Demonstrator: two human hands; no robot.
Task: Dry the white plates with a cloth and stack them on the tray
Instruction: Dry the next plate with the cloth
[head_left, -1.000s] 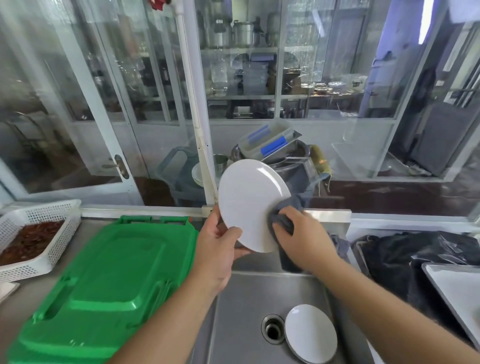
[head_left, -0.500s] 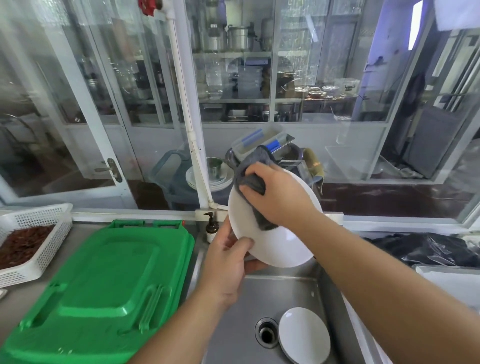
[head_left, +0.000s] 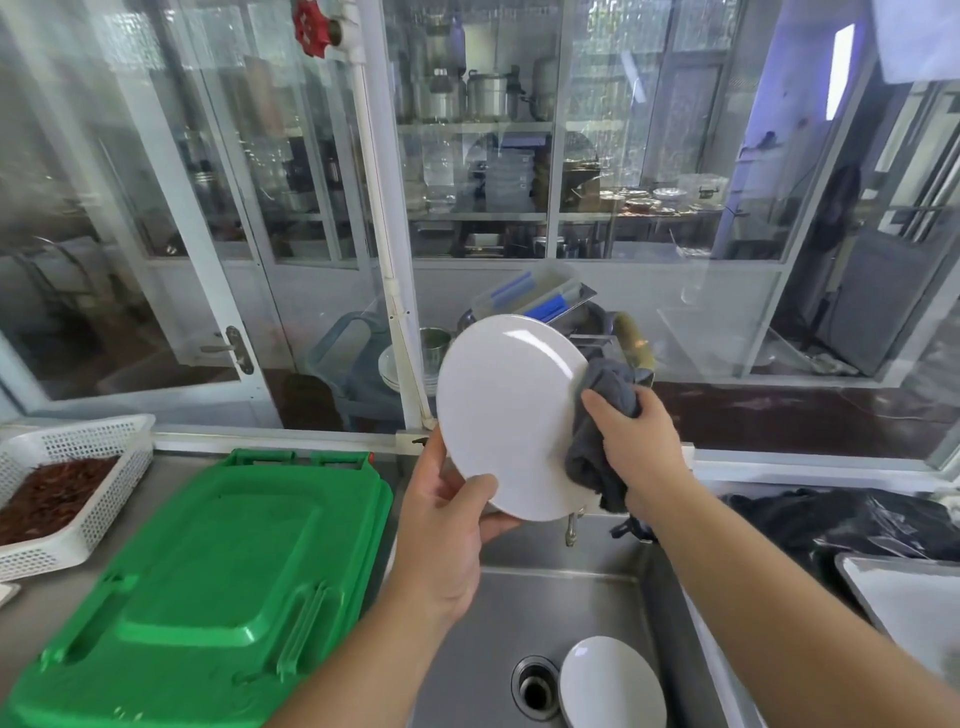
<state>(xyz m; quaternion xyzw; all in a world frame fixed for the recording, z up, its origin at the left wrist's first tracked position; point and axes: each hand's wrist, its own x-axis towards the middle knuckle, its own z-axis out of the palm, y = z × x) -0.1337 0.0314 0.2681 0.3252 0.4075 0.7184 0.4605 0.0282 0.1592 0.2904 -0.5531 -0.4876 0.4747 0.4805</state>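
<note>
A round white plate (head_left: 511, 410) stands nearly upright above the sink, its face toward me. My left hand (head_left: 441, 530) grips its lower left rim, thumb on the front. My right hand (head_left: 636, 447) grips a bunched dark grey cloth (head_left: 600, 426) against the plate's right edge. A second white plate (head_left: 613, 683) lies in the steel sink (head_left: 519, 613) beside the drain. A pale tray (head_left: 909, 597) shows at the right edge, partly cut off.
A green plastic lid (head_left: 208, 587) covers the counter left of the sink. A white perforated basket (head_left: 67, 499) with dark red contents sits at far left. A black plastic bag (head_left: 841, 525) lies right of the sink. Glass panes and a white pipe (head_left: 387, 234) stand behind.
My right hand has moved the cloth from the plate's upper face down to its right edge. The plate has turned more upright, its face now uncovered.
</note>
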